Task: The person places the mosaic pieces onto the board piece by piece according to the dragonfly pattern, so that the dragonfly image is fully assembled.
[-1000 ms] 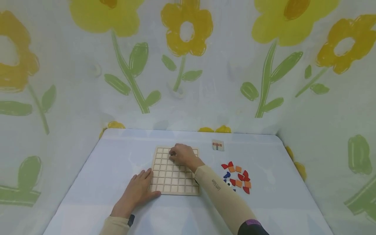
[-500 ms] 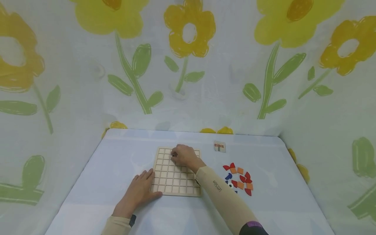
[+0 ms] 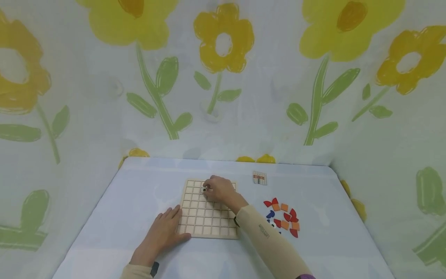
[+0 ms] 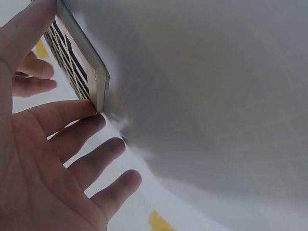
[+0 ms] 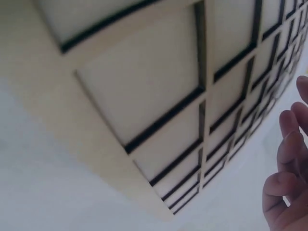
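Note:
A square wooden grid board (image 3: pixel 199 221) lies on the white table. My left hand (image 3: pixel 163 229) rests at its left edge, fingers extended and thumb by the near left corner. In the left wrist view, the left fingertips (image 4: pixel 96 109) touch the corner of the board. Over the upper part of the grid, my right hand (image 3: pixel 222 190) pinches a small white piece with a black dot (image 3: pixel 204 190) between thumb and forefinger. The right wrist view has the right hand (image 5: pixel 291 163) at its edge with curled fingers, the piece itself hidden there.
Right of the board lie several red quarter-round pieces (image 3: pixel 293 213), orange squares (image 3: pixel 284 207), blue pieces (image 3: pixel 270 214) and a white round piece with a dot (image 3: pixel 273 224). A small patterned grid card (image 3: pixel 259 178) lies behind them. Flower-printed walls (image 3: pixel 244 128) enclose the table.
The white piece with the black dot now shows at my right fingertips, where only a dark spot showed before. Both hands stay at almost the same places on the board; the head view shifts slightly.

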Available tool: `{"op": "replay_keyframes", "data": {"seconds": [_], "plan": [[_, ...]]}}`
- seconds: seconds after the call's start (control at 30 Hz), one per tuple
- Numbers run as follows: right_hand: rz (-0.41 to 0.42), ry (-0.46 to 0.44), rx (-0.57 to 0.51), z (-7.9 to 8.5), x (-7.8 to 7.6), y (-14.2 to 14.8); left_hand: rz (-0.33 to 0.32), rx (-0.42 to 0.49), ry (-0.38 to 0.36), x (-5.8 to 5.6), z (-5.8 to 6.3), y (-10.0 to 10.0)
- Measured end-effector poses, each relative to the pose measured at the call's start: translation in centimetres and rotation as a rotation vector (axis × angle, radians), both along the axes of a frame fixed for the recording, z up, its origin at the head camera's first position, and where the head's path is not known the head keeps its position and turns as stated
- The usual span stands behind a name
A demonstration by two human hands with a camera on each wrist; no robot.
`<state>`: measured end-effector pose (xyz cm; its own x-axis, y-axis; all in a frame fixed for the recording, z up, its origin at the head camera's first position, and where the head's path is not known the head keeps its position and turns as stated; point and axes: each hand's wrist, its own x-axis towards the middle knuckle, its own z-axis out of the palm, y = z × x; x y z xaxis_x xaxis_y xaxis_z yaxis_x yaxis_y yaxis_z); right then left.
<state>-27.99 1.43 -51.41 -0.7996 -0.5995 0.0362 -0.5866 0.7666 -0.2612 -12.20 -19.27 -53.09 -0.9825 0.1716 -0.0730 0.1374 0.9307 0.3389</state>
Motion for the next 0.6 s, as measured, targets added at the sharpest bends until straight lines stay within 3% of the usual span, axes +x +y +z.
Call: {"op": "replay_keyframes", "data": {"seconds": [0.2, 0.6], "plan": [[0.022, 0.060, -0.058, 1.5, 1.3, 1.4, 0.006, -0.013, 0.009, 0.0, -0.3, 0.0], [-0.044, 0.109, -0.225, 4.2, 4.4, 5.5, 0.019, -0.028, -0.005, -0.1, -0.5, 0.2]]}}
